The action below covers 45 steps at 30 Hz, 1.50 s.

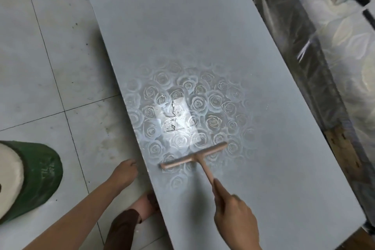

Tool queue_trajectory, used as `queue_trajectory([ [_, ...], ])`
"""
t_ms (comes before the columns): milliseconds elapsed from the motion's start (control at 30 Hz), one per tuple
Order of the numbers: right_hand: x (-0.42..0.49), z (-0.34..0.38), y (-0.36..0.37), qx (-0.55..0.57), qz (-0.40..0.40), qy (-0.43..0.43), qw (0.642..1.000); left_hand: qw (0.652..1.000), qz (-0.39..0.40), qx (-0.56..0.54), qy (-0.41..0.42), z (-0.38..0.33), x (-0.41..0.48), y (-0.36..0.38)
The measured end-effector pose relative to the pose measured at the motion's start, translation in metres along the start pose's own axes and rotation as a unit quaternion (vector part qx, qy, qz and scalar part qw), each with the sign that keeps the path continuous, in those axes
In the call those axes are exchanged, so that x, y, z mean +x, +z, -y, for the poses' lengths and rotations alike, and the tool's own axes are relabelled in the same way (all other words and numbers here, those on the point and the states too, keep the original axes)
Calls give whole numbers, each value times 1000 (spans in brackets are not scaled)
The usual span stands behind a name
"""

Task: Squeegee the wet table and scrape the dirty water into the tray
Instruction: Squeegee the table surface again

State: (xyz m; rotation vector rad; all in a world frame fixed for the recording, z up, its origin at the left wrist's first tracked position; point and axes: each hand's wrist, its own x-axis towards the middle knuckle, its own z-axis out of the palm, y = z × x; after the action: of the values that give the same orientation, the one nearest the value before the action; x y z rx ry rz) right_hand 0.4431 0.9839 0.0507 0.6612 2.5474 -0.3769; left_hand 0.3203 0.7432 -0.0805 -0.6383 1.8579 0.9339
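Wrapped round the lower end of the squeegee (195,156) handle, the right hand (235,215) holds it firmly, with one finger stretched up along the shaft toward the crossbar. The left hand (124,172) sits just off the table (203,26) edge, at about 9 o'clock from the blade. Its fingers are loosely curled with nothing seen in them; whether it touches the edge I cannot tell

Head view: the squeegee's crossbar lies on the table top near the left edge, slanted, its right end pointing toward 2 o'clock. The wet patch (175,115) lies at 12 o'clock from the blade, near it but apart, a bright glare with dark specks and thin lines of dirt in it. No tray can be made out. A green vessel (40,172) stands on the tiled floor (40,67) at 9 o'clock from the left hand, but whether it is meant to catch the water I cannot tell

The squeegee looks light and stiff, a slim T. Held so far down the handle it reaches well but likely presses weakly, so a hold nearer the crossbar should keep both ends flat. The thin water will probably slip round the blade ends, so slow, overlapping strokes toward the edge at 9 o'clock seem wise
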Motion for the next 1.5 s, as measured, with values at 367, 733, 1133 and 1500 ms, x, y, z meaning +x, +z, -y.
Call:
queue_trajectory([
  [367, 48, 59, -10, 51, -25, -25, 998, 1000, 8, -17, -12, 13, 5, -1],
  [733, -1, 105, 40, 27, 3, -38, 999, 999, -1, -24, -48, 33, 2, -28],
  [1133, -31, 93, 30, 94, 24, 17, 995, 998, -28, -35, -42, 29, 6, -45],
  [1500, 38, 75, -17, 108, -10, -17, 994, 989, -69, 81, 99, 5, -7, -38],
])
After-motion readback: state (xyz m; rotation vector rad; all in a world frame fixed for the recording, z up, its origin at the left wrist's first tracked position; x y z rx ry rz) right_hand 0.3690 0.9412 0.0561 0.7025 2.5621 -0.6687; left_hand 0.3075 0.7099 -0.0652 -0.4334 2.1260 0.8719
